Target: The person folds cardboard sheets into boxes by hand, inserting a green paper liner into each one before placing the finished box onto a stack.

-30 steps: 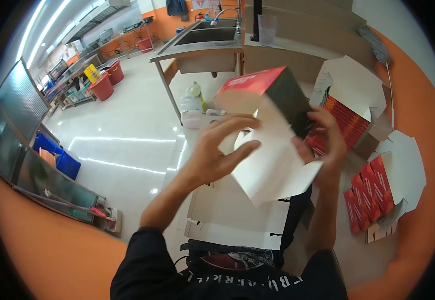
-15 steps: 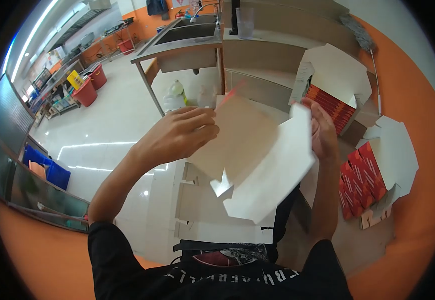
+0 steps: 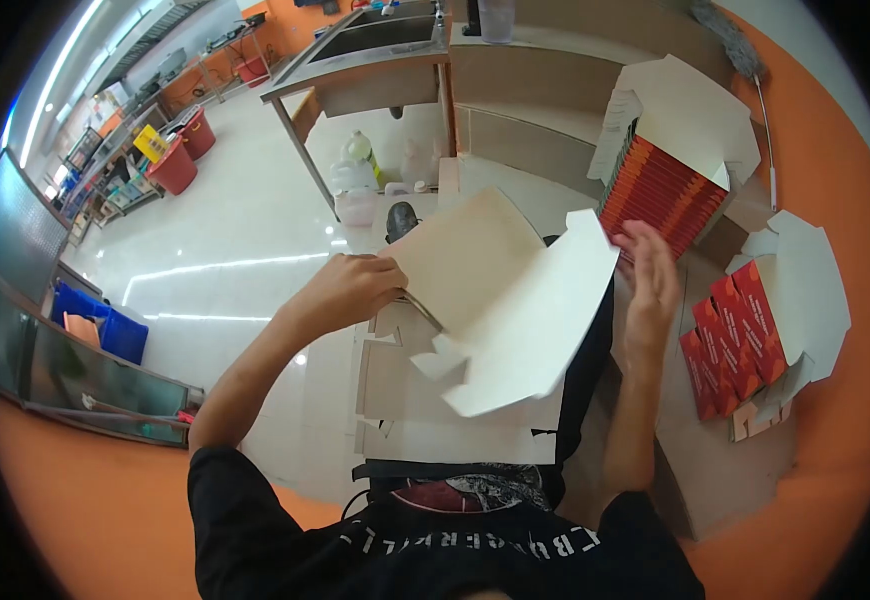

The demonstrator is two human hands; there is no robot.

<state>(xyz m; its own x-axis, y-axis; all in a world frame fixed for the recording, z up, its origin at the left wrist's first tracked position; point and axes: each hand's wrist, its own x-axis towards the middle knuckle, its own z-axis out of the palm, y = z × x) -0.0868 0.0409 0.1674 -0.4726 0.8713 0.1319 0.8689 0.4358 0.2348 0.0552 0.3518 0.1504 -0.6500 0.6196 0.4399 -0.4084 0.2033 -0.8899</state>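
Note:
A partly folded cardboard box point(image 3: 530, 310), pale inside with white flaps, is tilted over my lap. My left hand point(image 3: 355, 288) pinches its left edge, fingers closed over the board. My right hand point(image 3: 652, 285) stands just beside the box's right white flap, fingers apart and holding nothing. Below the box, flat box blanks point(image 3: 460, 430) with cut slots lie across my lap.
To my right stand a nested stack of red boxes point(image 3: 660, 200) with raised white lids and a second red stack point(image 3: 740, 335). Ahead is a metal sink point(image 3: 375, 60) with plastic bottles point(image 3: 357, 165) beneath. Blue bins point(image 3: 105, 325) sit at far left.
My right hand has let go of the box's right flap and opened. My left hand has moved down and left along the box edge. The view has shifted slightly downward.

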